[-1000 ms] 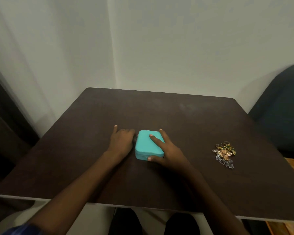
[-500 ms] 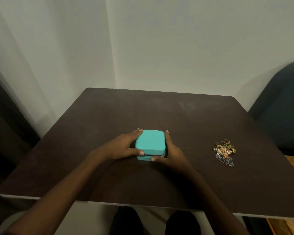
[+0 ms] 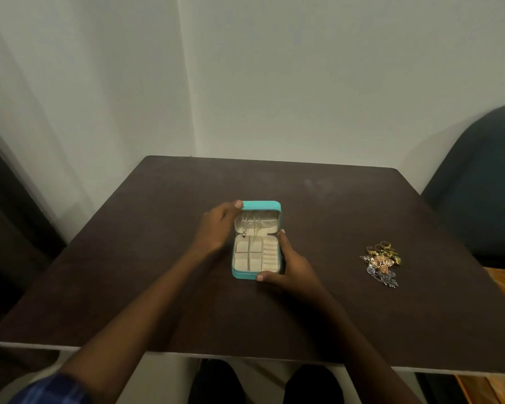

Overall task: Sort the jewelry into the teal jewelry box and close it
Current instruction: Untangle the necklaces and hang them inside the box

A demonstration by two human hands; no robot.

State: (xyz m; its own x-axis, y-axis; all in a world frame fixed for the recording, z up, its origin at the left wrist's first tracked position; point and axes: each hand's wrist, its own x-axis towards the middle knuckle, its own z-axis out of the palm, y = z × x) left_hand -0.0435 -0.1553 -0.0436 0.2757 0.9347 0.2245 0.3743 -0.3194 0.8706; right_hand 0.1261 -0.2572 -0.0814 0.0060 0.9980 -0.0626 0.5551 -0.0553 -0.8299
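Box [image 3: 256, 259] is set at mid-table [image 3: 158, 287], lid [image 3: 261, 205] raised and standing roughly upright at the far edge. Teal shell, cream lining. Base is divided: square compartments on the left, a ribbed ring-roll column on the right. No loose pieces are made out in the compartments. Thin pale chains are seen hanging inside the lid; a small metal pull or clasp hangs by the hinge on the left side.

Left hand [image 3: 216, 225] is placed at the lid's left edge, fingers curled against it, one fingertip up at the top left corner; the lid is held by it.

Right hand [image 3: 292, 266] is cupped round the base's right side: thumb pressed on the near front edge, a finger laid along the right wall up toward the hinge. Base is gripped and rests on the table.

Jewelry [image 3: 382, 262] is heaped in a small pile on the table, well apart to the right of the box, untouched by either hand. Gold rings at the far end, a copper leaf piece in the middle, dark silver flower pieces nearest. Individual items are too tangled to count
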